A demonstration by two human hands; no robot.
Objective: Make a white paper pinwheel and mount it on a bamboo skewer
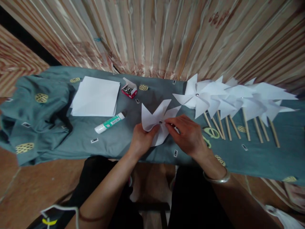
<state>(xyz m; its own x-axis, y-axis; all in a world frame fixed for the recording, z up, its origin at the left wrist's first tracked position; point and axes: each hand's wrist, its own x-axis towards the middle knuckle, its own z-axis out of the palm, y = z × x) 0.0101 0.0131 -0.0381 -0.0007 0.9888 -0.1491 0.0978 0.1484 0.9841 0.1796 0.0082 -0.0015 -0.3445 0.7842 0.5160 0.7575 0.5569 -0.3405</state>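
Observation:
Between my hands is a white paper pinwheel (163,111) with a round metal pin at its centre. My left hand (143,138) grips its lower left side, the thumb on the paper just below the pin and the other fingers hidden behind. With thumb and index finger pinched at the right of the pin, my right hand (187,132) touches the pinwheel's centre; whether it holds the pin or a paper tip I cannot tell. Green-handled scissors (212,133) lie partly hidden behind my right hand.
Finished-looking pinwheels (238,95) on wooden sticks (246,124) overlap along the right. At left lie a stack of white paper (96,95) and a glue stick (109,123). An open red box of metal pins (129,89) stands behind, on a green cloth (152,156) before a curtain (152,38).

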